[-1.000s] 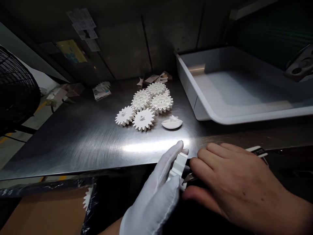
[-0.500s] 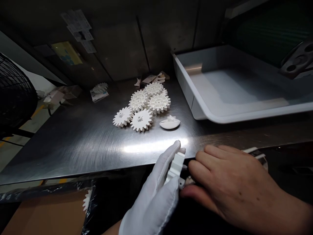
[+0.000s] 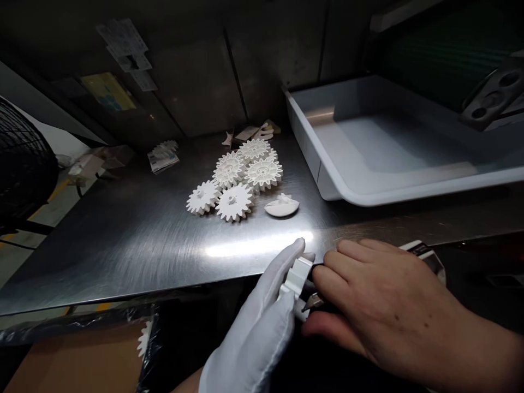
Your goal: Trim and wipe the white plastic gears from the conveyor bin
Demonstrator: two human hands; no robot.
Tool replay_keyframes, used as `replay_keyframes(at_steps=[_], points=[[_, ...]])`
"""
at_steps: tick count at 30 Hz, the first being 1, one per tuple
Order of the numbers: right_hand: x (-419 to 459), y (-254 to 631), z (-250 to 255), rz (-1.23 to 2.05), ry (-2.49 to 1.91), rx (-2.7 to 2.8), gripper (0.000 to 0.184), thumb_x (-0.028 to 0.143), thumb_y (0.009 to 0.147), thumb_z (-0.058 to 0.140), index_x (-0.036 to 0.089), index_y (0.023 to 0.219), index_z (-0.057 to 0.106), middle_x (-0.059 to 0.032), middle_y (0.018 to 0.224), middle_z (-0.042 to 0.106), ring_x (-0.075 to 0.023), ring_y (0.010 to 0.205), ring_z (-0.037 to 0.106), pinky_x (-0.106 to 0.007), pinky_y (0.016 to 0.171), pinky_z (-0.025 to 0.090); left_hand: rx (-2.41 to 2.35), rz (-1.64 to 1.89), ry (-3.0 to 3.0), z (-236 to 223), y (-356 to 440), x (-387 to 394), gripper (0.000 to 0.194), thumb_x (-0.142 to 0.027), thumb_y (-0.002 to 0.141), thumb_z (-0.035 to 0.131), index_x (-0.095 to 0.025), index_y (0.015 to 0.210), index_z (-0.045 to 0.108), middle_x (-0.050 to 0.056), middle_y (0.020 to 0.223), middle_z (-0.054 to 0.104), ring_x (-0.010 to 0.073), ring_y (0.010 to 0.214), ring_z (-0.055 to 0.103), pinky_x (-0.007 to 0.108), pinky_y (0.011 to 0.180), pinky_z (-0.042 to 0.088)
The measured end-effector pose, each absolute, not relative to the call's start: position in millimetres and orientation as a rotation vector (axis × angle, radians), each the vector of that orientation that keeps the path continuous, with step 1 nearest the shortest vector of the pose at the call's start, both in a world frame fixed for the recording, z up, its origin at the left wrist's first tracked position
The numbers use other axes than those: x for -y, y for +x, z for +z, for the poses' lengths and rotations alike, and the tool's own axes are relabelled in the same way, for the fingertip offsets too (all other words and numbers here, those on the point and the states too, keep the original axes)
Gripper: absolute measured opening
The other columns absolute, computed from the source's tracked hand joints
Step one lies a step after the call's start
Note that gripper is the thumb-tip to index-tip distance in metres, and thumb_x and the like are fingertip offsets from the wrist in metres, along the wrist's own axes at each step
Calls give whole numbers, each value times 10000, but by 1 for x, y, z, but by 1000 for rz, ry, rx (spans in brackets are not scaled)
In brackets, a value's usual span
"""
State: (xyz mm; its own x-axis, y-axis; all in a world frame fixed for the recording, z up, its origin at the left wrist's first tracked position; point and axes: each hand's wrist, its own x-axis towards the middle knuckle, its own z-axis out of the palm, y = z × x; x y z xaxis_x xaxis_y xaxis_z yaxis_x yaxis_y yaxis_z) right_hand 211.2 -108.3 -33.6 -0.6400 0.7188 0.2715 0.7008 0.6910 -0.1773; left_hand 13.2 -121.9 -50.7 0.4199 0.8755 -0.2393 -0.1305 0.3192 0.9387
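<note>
My left hand (image 3: 262,322), in a white glove, is closed round a white plastic gear (image 3: 298,274) held on edge just in front of the table's near edge. The gear's hub points to the right. In my bare right hand (image 3: 368,297) is a utility knife (image 3: 423,257), its white and black handle showing beyond the knuckles. The metal tip of the knife lies against or very close to the hub; exact contact I cannot make out. Several white gears (image 3: 233,201) lie in a heap on the steel table (image 3: 135,234). A small white curved piece (image 3: 282,206) rests beside them.
A large pale plastic tray (image 3: 356,197) stands at the right of the table. Beneath the table's left front is a carton (image 3: 82,355) lined with black plastic, with a gear at its edge. A black fan (image 3: 24,164) stands at far left. Papers (image 3: 164,158) lie towards the back.
The knife's tip shows more clearly against the gear's hub now, and the gear has turned slightly in my left hand. The view has shifted a little.
</note>
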Motion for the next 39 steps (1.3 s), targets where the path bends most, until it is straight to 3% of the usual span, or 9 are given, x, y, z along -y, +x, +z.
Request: replay_keyframes(at_steps=[4, 13, 19, 24, 27, 30, 32, 36, 39], points=[[108, 212, -35, 80, -1122, 2605, 374, 559, 891, 646, 243, 775, 484, 22, 719, 520, -231, 654, 458, -366, 630, 233, -894, 789, 1053, -55, 10, 124, 518, -427, 978, 520, -267, 1463, 432, 39, 1509, 463, 277, 1412, 380, 466, 1223, 224], [110, 213, -38, 66, -1101, 2539, 376, 543, 995, 464, 241, 771, 464, 17, 713, 496, -228, 655, 434, -364, 625, 227, -887, 775, 1059, -52, 9, 124, 512, -432, 985, 501, -281, 1469, 431, 37, 1444, 537, 271, 1362, 453, 473, 1220, 245], [109, 214, -39, 43, -1112, 2540, 388, 546, 1005, 435, 237, 772, 472, 12, 714, 494, -230, 652, 432, -366, 618, 225, -888, 808, 1023, -51, 10, 125, 520, -433, 968, 535, -300, 1463, 444, 15, 1517, 459, 268, 1426, 365, 443, 1244, 183], [110, 212, -39, 149, -1101, 2532, 374, 513, 1014, 439, 235, 773, 504, 8, 724, 539, -232, 661, 472, -371, 628, 258, -866, 815, 935, -50, 9, 122, 505, -405, 944, 578, -276, 1426, 501, 44, 1439, 549, 274, 1352, 473, 440, 1214, 267], [111, 211, -35, 254, -1057, 2481, 441, 538, 1033, 362, 227, 774, 535, 2, 720, 576, -217, 647, 513, -357, 597, 296, -842, 861, 841, -50, 12, 122, 473, -475, 969, 491, -238, 1371, 567, 56, 1370, 609, 276, 1330, 498, 432, 1215, 249], [115, 212, -31, 380, -1027, 2409, 554, 593, 1032, 259, 217, 729, 531, -1, 680, 585, -190, 617, 548, -332, 547, 326, -695, 876, 582, -49, 16, 122, 585, -582, 967, 375, -178, 1310, 621, 99, 1294, 655, 317, 1317, 506, 482, 1182, 282], [118, 214, -31, 421, -1027, 2349, 567, 618, 1020, 271, 216, 708, 521, 5, 667, 582, -175, 604, 558, -318, 531, 340, -539, 839, 394, -50, 18, 122, 628, -612, 940, 392, -150, 1285, 639, 126, 1249, 677, 342, 1289, 529, 506, 1138, 336], [124, 217, -36, 371, -987, 2314, 412, 372, 1067, 357, 216, 743, 557, 17, 651, 561, -156, 566, 541, -306, 513, 345, -349, 793, 285, -54, 17, 121, 667, -629, 935, 379, -122, 1285, 636, 145, 1229, 687, 316, 1227, 585, 464, 1102, 379], [127, 214, -39, 270, -908, 2331, 306, 266, 1069, 346, 221, 963, 630, 18, 707, 614, -151, 561, 552, -298, 507, 362, -351, 809, 320, -57, 16, 121, 688, -651, 927, 390, -113, 1277, 637, 149, 1272, 666, 302, 1260, 560, 426, 1130, 348]])
